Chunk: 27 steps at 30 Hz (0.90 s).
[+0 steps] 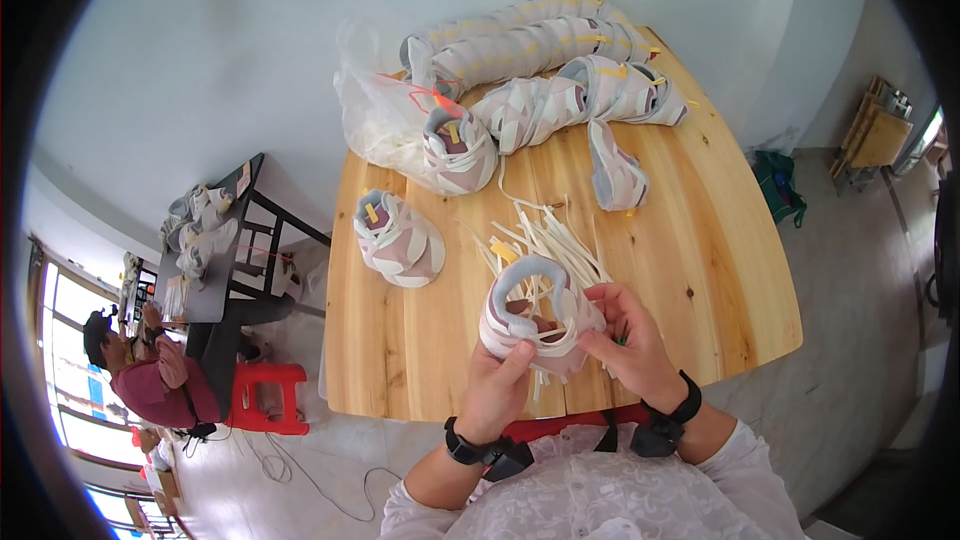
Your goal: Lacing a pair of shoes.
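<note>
Near the table's front edge, my left hand [497, 388] is closed around the near left side of a pink-and-white shoe upper [496, 312] with a grey padded collar. The upper's open collar faces up. On its right side my right hand [637, 352] pinches with thumb and fingers, apparently at the upper's edge and a lace; the fingertips are partly hidden. A small green thing shows by those fingers, too small to name. Just beyond and partly beneath the upper lies a loose bundle of cream shoelaces [560, 240]. A laced upper [408, 248] stands to the left.
Another laced upper [462, 162] leans by a clear plastic bag [368, 125]. Long rows of nested uppers [540, 52] lie at the back of the wooden table [715, 290]; a single upper [620, 178] sits nearer. Far left, a person [160, 380] sits at a dark table beside a red stool [268, 398].
</note>
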Available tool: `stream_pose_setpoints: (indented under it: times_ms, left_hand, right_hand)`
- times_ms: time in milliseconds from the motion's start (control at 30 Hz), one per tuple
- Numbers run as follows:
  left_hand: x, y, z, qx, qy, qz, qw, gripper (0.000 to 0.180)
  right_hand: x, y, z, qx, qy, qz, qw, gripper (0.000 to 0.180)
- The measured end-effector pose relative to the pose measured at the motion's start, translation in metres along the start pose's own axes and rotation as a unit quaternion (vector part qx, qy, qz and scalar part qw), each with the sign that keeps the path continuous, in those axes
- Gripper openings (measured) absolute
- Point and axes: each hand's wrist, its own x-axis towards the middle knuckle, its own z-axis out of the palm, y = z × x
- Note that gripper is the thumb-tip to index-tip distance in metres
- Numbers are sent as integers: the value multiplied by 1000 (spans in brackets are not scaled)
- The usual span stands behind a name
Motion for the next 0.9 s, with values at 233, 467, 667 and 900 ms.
stream_pose_setpoints:
  times_ms: [233,467,667,900]
  left_hand:
    - [-10,-2,4,70,-10,59,996,43]
    - [-16,1,11,272,-39,160,948,33]
    - [-22,-1,6,414,-82,216,880,36]
    - [-22,-1,4,485,-91,261,830,36]
  right_hand:
    - [-3,6,-6,7,-40,35,999,42]
    - [-6,9,-12,38,-79,47,995,47]
    - [-9,14,-10,42,-85,60,994,51]
    - [-11,22,-13,65,-89,77,991,54]
